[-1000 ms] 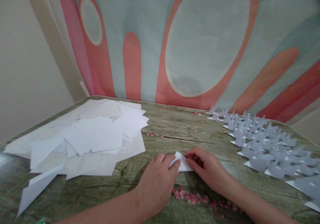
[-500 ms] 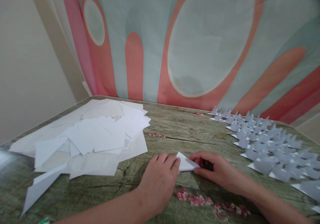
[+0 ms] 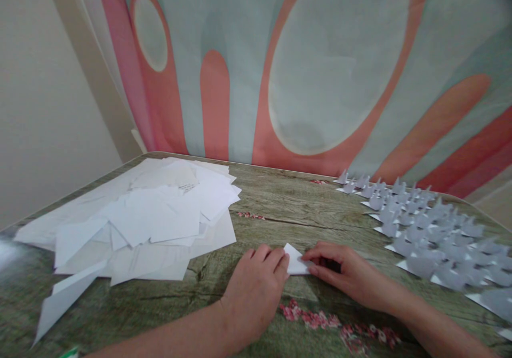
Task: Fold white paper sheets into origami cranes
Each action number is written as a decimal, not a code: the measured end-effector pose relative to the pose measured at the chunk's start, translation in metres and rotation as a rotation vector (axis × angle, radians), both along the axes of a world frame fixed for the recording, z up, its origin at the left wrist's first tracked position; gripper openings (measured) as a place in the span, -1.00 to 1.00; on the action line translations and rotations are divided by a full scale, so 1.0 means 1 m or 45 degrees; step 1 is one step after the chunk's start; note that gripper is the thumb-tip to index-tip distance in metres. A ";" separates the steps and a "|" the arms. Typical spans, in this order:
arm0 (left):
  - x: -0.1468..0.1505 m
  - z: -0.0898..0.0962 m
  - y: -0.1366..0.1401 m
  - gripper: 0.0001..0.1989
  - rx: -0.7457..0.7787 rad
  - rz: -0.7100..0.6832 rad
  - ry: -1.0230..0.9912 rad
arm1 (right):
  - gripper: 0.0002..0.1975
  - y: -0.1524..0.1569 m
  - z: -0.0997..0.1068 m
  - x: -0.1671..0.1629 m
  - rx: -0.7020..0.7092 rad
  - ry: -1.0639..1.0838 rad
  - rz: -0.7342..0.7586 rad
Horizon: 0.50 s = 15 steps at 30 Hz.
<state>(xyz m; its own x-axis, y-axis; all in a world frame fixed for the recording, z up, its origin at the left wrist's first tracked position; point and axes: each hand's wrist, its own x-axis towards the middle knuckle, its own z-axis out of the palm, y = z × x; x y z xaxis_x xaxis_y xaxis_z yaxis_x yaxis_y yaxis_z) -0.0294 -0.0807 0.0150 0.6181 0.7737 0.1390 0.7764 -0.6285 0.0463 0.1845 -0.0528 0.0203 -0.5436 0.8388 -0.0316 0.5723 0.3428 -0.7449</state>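
Observation:
A small folded sheet of white paper (image 3: 295, 262) lies on the table between my hands, its top corner pointing away from me. My left hand (image 3: 258, 283) covers the paper's left part, fingers together and curled down over it; the part beneath is hidden. From the other side, my right hand (image 3: 334, 264) pinches the paper's right corner between thumb and fingers. Off to the right stand many folded white paper figures (image 3: 424, 222) in close rows, with pointed tips.
A wide heap of loose white paper sheets (image 3: 156, 214) covers the left of the table. In front of it lies a folded strip of paper (image 3: 66, 299). The wood-patterned tabletop (image 3: 280, 198) bears printed pink blossoms. A coloured backdrop (image 3: 240, 80) hangs behind the table's far edge.
My right thumb and fingers have moved slightly left, further over the paper's right corner, and closed together there. My left hand has barely moved.

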 end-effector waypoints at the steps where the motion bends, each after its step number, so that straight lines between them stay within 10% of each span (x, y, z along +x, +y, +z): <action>1: 0.000 0.000 0.000 -0.69 -0.005 0.000 0.001 | -0.81 0.000 -0.001 0.000 -0.001 -0.005 -0.002; 15: 0.001 0.002 0.001 -0.70 -0.044 0.007 -0.025 | -0.82 -0.001 0.002 -0.001 0.008 -0.028 -0.007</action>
